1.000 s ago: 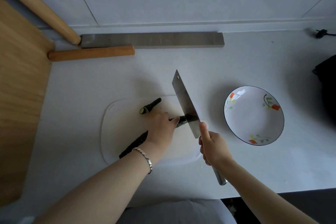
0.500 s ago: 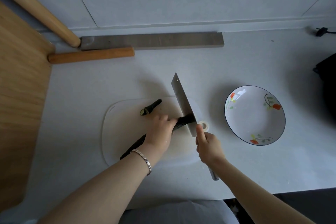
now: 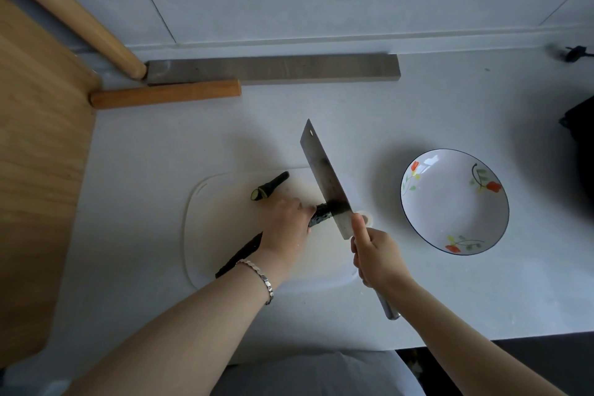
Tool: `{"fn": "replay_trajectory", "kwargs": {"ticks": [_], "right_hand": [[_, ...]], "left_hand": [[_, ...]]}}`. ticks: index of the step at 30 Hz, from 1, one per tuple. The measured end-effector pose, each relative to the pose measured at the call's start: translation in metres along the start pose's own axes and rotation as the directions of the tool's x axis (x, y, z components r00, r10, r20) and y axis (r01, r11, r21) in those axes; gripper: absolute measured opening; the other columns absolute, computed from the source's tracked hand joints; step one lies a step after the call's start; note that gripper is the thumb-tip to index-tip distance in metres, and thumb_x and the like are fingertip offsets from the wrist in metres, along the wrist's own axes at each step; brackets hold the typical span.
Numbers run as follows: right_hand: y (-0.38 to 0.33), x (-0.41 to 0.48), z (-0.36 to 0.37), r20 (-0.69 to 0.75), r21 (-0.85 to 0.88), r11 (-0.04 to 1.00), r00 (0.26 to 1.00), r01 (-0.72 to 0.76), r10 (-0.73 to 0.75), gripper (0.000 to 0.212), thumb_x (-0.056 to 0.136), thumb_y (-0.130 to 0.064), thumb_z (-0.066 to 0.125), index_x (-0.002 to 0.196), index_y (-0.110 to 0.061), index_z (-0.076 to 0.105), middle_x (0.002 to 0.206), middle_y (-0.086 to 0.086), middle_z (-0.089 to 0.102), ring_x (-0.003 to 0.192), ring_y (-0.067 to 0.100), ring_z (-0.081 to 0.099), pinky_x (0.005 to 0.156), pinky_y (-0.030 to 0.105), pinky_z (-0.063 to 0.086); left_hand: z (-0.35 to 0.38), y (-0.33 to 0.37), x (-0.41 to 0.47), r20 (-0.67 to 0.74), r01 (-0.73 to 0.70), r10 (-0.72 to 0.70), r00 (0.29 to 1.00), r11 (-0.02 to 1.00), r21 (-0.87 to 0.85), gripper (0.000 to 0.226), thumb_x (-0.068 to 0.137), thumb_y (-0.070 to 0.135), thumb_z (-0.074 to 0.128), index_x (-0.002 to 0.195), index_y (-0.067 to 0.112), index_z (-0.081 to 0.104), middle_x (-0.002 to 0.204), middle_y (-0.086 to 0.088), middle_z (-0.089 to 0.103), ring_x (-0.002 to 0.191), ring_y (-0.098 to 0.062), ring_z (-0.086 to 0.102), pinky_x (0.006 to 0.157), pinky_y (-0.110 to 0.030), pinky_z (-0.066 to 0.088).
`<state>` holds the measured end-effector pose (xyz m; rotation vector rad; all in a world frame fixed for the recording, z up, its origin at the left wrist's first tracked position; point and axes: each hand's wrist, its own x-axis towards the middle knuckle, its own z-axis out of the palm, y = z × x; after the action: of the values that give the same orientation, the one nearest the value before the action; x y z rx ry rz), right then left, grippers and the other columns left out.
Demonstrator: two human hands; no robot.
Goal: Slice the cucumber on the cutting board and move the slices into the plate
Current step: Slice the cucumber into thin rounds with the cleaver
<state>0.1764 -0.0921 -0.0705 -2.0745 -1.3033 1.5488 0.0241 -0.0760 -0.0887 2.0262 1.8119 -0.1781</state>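
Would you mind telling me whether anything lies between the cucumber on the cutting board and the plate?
Nothing fixed does. Only the cleaver, held by the right hand, stands on the plate side of the cucumber; the strip of countertop between the cutting board and the plate is bare.

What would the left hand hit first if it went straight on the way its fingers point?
Probably the cleaver, its blade across the cucumber just beyond the left hand; depth is uncertain.
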Motion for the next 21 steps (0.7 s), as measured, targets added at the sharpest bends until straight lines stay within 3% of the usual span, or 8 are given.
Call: {"fn": "replay_trajectory", "kwargs": {"ticks": [6, 11, 14, 18, 21], "right_hand": [[-0.002, -0.001, 0.004, -0.034, -0.205, 0.976, 0.996, 0.071, -0.079, 0.058, 0.093, -0.055, 0.028, 0.065, -0.006, 0.041, 0.062, 0.012, 0.045, 0.061, 0.024, 0.041, 0.06, 0.033, 0.035], [-0.007, -0.004, 0.006, -0.05, -0.328, 0.942, 0.994, 0.075, -0.097, 0.057, 0.096, -0.052, 0.026, 0.057, -0.01, 0.027, 0.055, 0.006, 0.039, 0.057, 0.022, 0.037, 0.054, 0.034, 0.028], [-0.01, 0.001, 0.009, -0.058, -0.329, 0.943, 0.995, 0.054, -0.077, 0.056, 0.096, -0.051, 0.027, 0.058, -0.01, 0.026, 0.054, 0.004, 0.035, 0.054, 0.02, 0.032, 0.051, 0.034, 0.025], [-0.003, 0.014, 0.013, -0.042, -0.268, 0.963, 0.999, -0.005, -0.007, 0.06, 0.095, -0.055, 0.027, 0.067, -0.005, 0.043, 0.064, 0.011, 0.05, 0.065, 0.027, 0.046, 0.062, 0.034, 0.039], [0.002, 0.018, 0.013, -0.027, -0.151, 0.988, 0.999, -0.043, 0.039, 0.061, 0.092, -0.059, 0.03, 0.065, -0.007, 0.043, 0.059, 0.009, 0.046, 0.057, 0.026, 0.043, 0.06, 0.034, 0.04]], "left_hand": [[0.0, -0.001, 0.001, 0.02, 0.003, -0.003, 1.0, 1.0, -0.015, 0.036, 0.095, 0.021, 0.043, 0.13, 0.017, 0.041, 0.122, -0.01, 0.048, 0.115, -0.026, 0.041, 0.096, -0.031, 0.033], [0.0, -0.001, 0.0, 0.013, -0.002, 0.002, 1.0, 1.0, -0.007, 0.034, 0.095, 0.022, 0.042, 0.128, 0.017, 0.041, 0.12, -0.009, 0.048, 0.114, -0.025, 0.041, 0.094, -0.03, 0.035], [0.001, 0.0, 0.0, 0.0, 0.003, -0.003, 1.0, 0.998, -0.062, 0.033, 0.094, 0.018, 0.044, 0.126, 0.017, 0.045, 0.116, -0.009, 0.05, 0.11, -0.026, 0.042, 0.092, -0.03, 0.035], [0.004, -0.001, -0.003, -0.038, 0.008, -0.015, 0.999, 0.985, -0.174, 0.032, 0.09, 0.012, 0.049, 0.122, 0.015, 0.052, 0.106, -0.01, 0.054, 0.102, -0.027, 0.045, 0.087, -0.034, 0.04], [0.005, -0.006, -0.005, -0.036, -0.009, 0.002, 0.999, 0.983, -0.186, 0.031, 0.091, 0.013, 0.049, 0.121, 0.014, 0.052, 0.11, -0.008, 0.054, 0.105, -0.026, 0.044, 0.086, -0.032, 0.038]]}}
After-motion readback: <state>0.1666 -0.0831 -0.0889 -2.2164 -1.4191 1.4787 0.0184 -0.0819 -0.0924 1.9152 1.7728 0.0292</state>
